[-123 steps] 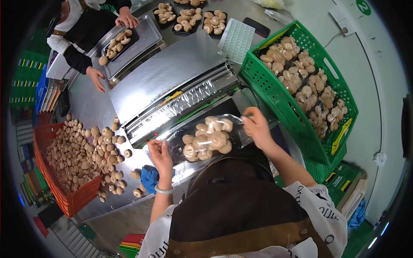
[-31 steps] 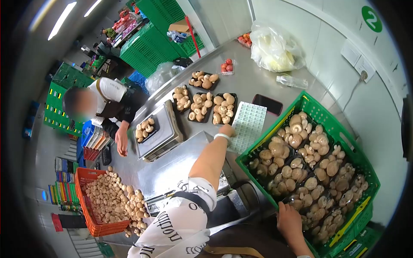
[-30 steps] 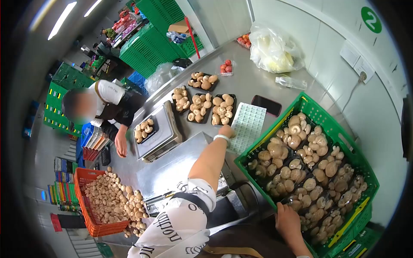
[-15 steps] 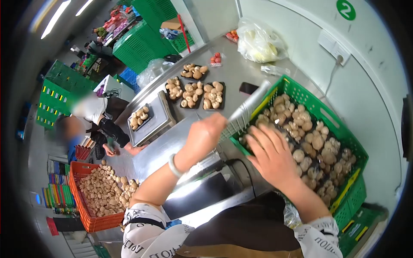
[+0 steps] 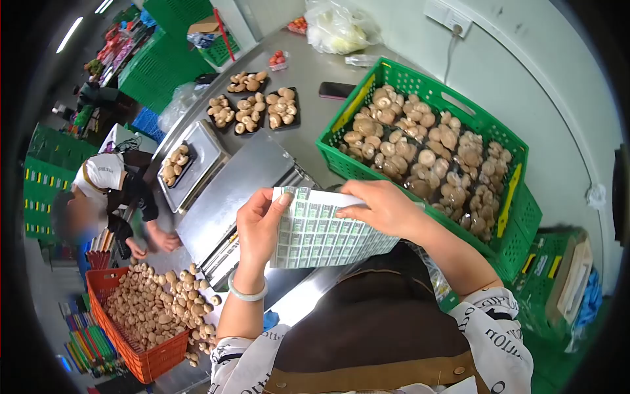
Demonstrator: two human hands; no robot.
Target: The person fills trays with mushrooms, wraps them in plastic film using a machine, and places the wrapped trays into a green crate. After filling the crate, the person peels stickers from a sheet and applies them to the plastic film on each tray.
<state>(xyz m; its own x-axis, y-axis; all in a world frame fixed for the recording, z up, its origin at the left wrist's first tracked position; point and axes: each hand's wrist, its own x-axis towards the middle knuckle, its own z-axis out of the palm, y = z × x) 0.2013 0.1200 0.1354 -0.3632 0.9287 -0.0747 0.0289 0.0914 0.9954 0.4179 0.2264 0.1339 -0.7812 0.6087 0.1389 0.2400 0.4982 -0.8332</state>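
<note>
The label sheet (image 5: 328, 226) covers the lower part of the wrapping machine (image 5: 230, 190), and its print is too small to read. The left hand (image 5: 259, 226) shows a thumb on the sheet's front; its other fingers are hidden behind the paper. The right hand (image 5: 380, 207) lies at the sheet's upper edge, and whether it pinches or only touches cannot be told. The right forearm hides the near corner of the green crate (image 5: 518, 190). A phone (image 5: 336, 90) sits partly behind the crate's rim. The plastic bag (image 5: 341, 26) is cut off by the top edge. The co-worker's face is blurred.
</note>
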